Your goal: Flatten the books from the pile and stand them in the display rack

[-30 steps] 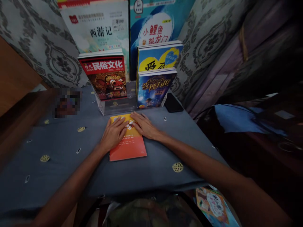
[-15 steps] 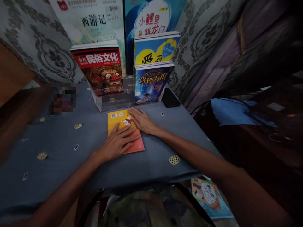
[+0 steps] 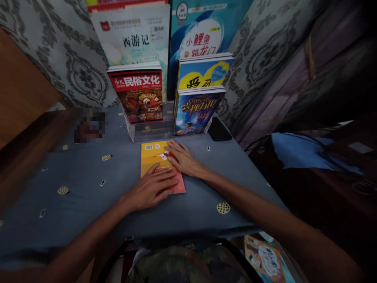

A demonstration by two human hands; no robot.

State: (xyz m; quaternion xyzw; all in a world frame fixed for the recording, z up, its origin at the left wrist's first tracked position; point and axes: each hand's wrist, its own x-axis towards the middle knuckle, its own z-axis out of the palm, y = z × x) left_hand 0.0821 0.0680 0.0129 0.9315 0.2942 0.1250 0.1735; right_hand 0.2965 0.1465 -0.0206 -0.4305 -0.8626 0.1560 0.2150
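A yellow and red book [image 3: 153, 154] lies closed on the table, with a barcode at its top left corner. My left hand [image 3: 154, 184] rests flat across its lower part, fingers stretched to the right. On its right edge lies my right hand [image 3: 183, 158], fingers extended and pointing up and left. Both hands are open and touch the cover without gripping it. Just behind the book stands a clear acrylic rack [image 3: 138, 134], which holds a red folk-culture book [image 3: 141, 96], a dark blue book [image 3: 197, 112] and several others.
A black phone [image 3: 219, 129] lies right of the rack. The table is covered with a blue-grey patterned cloth [image 3: 88, 204]. Below its front right edge are picture books [image 3: 268, 259]. A patterned curtain [image 3: 82, 59] hangs behind. A blurred, pixelated item [image 3: 90, 125] sits at the left.
The view has shifted, so the rack and books appear lower and farther right. My left hand has slid slightly down the book, while my right hand stays on its right edge.
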